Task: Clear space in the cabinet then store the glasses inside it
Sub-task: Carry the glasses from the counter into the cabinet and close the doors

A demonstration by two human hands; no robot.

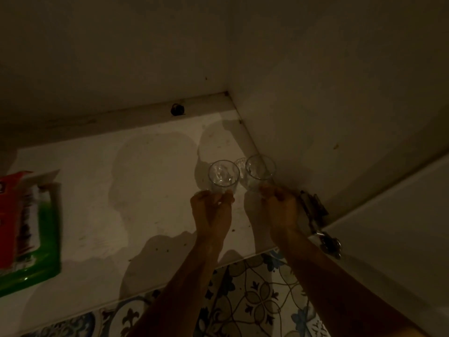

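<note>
Clear, round-rimmed glasses (223, 177); matte, stained white cabinet shelf (145, 190)

A red and green packet (26, 227) is lying flat at the far left. A small black lump (177, 109) is sitting far back, well apart from it. Blue patterned tiles (257, 300) are showing below.

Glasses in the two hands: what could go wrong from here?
1. The left glass and right glass are very close, so they may knock together when set down.
2. The right hand is near the wall and hinge; its glass could strike them.
</note>
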